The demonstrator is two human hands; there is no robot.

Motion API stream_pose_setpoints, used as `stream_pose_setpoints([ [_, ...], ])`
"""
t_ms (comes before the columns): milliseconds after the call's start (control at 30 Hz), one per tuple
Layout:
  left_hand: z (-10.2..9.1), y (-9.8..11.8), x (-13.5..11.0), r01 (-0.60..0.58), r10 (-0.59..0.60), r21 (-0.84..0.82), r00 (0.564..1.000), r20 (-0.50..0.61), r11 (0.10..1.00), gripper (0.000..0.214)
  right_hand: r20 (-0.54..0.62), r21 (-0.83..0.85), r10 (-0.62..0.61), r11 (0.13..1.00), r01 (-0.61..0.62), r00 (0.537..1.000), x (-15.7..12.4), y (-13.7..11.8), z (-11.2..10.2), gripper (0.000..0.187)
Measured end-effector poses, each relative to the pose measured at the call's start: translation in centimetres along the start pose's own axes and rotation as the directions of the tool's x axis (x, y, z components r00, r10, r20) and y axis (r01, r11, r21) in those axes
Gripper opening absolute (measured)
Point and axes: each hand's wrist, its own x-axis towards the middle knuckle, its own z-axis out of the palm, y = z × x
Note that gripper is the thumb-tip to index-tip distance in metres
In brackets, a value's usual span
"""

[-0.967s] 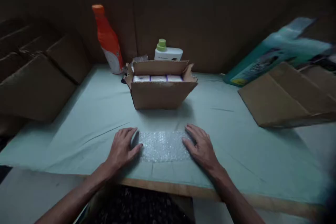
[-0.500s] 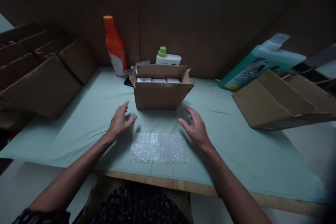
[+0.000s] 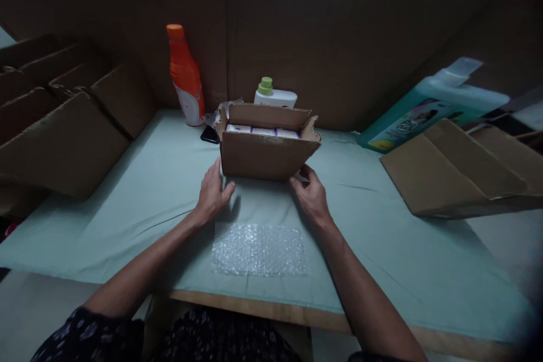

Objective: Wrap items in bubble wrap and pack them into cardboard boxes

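Note:
A small cardboard box (image 3: 263,157) with its top flaps up stands in the middle of the table. Several white packs with purple edges (image 3: 263,131) show inside it. At the box's lower left corner is my left hand (image 3: 211,193), fingers apart and thumb stretched toward the front face. My right hand (image 3: 311,195) is at the lower right corner, its fingers behind the edge and its thumb at the front; whether it presses on the box is hard to see. Between my forearms a sheet of bubble wrap (image 3: 259,250) lies flat on the table.
Behind the box stand an orange bottle (image 3: 185,79) and a white bottle with a green cap (image 3: 275,97). A black phone (image 3: 210,134) lies beside it. Larger cardboard boxes (image 3: 63,141) occupy the left. On the right are a teal jug (image 3: 424,110) and a tilted carton (image 3: 449,172).
Both hands have moved forward and inward, from in front of the box to its lower corners. The box now sits slightly turned.

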Motion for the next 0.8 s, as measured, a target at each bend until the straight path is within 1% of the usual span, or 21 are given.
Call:
stream_pose_setpoints([
  [33, 0.0, 0.5, -2.3, -0.038, 0.038, 0.068, 0.999, 0.002, 0.997, 0.073, -0.025, -0.048, -0.056, 0.997, 0.054, 0.998, -1.6, -0.7, -0.1, 0.055],
  [67, 0.1, 1.1, -4.8, -0.085, 0.081, 0.108, 0.996, 0.043, 0.991, 0.071, -0.022, -0.103, -0.135, 0.986, 0.133, 0.991, -3.5, -1.5, 0.1, 0.051],
  [100, 0.2, 1.7, -7.2, -0.170, 0.149, 0.171, 0.981, 0.126, 0.971, 0.069, 0.026, -0.153, -0.231, 0.961, 0.232, 0.973, -5.6, -2.5, 0.5, 0.047],
  [133, 0.3, 2.2, -9.4, -0.248, 0.201, 0.209, 0.955, 0.220, 0.946, 0.069, 0.120, -0.182, -0.323, 0.923, 0.340, 0.939, -7.7, -3.4, 1.1, 0.045],
  [200, 0.0, 2.5, -12.9, -0.407, 0.276, 0.278, 0.870, 0.409, 0.870, 0.070, 0.356, -0.174, -0.436, 0.838, 0.517, 0.827, -11.7, -4.8, 2.3, 0.045],
  [233, -0.5, 2.3, -14.0, -0.465, 0.287, 0.304, 0.828, 0.482, 0.832, 0.070, 0.453, -0.167, -0.455, 0.802, 0.574, 0.767, -13.4, -4.9, 2.5, 0.047],
  [267, -1.3, 1.9, -14.9, -0.507, 0.285, 0.333, 0.797, 0.532, 0.795, 0.070, 0.520, -0.176, -0.451, 0.774, 0.608, 0.725, -14.7, -4.6, 2.3, 0.048],
  [300, -2.3, 1.3, -15.4, -0.532, 0.273, 0.367, 0.780, 0.564, 0.763, 0.069, 0.555, -0.206, -0.431, 0.757, 0.620, 0.711, -15.6, -3.8, 1.6, 0.049],
  [333, -3.6, 0.6, -15.8, -0.542, 0.255, 0.402, 0.776, 0.577, 0.738, 0.068, 0.563, -0.254, -0.402, 0.747, 0.614, 0.722, -16.3, -2.7, 0.4, 0.049],
  [367, -4.9, -0.1, -16.1, -0.538, 0.236, 0.433, 0.781, 0.578, 0.723, 0.066, 0.551, -0.312, -0.367, 0.743, 0.593, 0.750, -16.7, -1.3, -1.1, 0.049],
  [400, -6.2, -0.7, -16.2, -0.526, 0.217, 0.457, 0.791, 0.572, 0.717, 0.065, 0.519, -0.372, -0.330, 0.743, 0.556, 0.788, -16.9, 0.2, -2.9, 0.048],
  [467, -8.0, -1.2, -16.3, -0.483, 0.184, 0.485, 0.821, 0.541, 0.729, 0.064, 0.399, -0.482, -0.265, 0.753, 0.447, 0.878, -17.0, 2.2, -6.1, 0.044],
  [500, -8.3, -1.0, -16.2, -0.455, 0.175, 0.491, 0.840, 0.514, 0.743, 0.063, 0.328, -0.520, -0.244, 0.760, 0.390, 0.913, -17.0, 2.5, -7.1, 0.043],
  [533, -8.1, -0.6, -15.9, -0.427, 0.175, 0.489, 0.860, 0.479, 0.761, 0.061, 0.270, -0.539, -0.234, 0.767, 0.348, 0.934, -17.0, 2.2, -7.5, 0.042],
  [567, -7.5, 0.0, -15.5, -0.407, 0.187, 0.477, 0.877, 0.443, 0.779, 0.059, 0.238, -0.538, -0.234, 0.776, 0.329, 0.943, -16.9, 1.4, -7.3, 0.041],
  [600, -6.6, 0.7, -15.0, -0.401, 0.210, 0.455, 0.886, 0.413, 0.795, 0.056, 0.242, -0.519, -0.244, 0.785, 0.338, 0.939, -16.9, 0.3, -6.5, 0.040],
  [633, -5.4, 1.4, -14.4, -0.415, 0.243, 0.421, 0.882, 0.403, 0.807, 0.053, 0.282, -0.481, -0.262, 0.794, 0.372, 0.923, -16.8, -1.1, -5.3, 0.039],
  [667, -4.3, 2.0, -13.8, -0.444, 0.278, 0.380, 0.865, 0.418, 0.812, 0.049, 0.348, -0.427, -0.285, 0.800, 0.421, 0.893, -16.7, -2.4, -4.0, 0.039],
  [733, -2.6, 2.4, -13.0, -0.500, 0.322, 0.301, 0.813, 0.485, 0.812, 0.043, 0.488, -0.313, -0.328, 0.799, 0.513, 0.809, -16.4, -4.1, -1.9, 0.040],
  [767, -2.3, 2.3, -12.8, -0.516, 0.328, 0.267, 0.788, 0.521, 0.814, 0.041, 0.534, -0.277, -0.337, 0.797, 0.537, 0.776, -16.3, -4.2, -1.5, 0.041],
  [800, -2.3, 1.9, -12.7, -0.520, 0.330, 0.236, 0.769, 0.547, 0.821, 0.039, 0.554, -0.265, -0.333, 0.799, 0.540, 0.764, -16.3, -3.9, -1.6, 0.041],
])
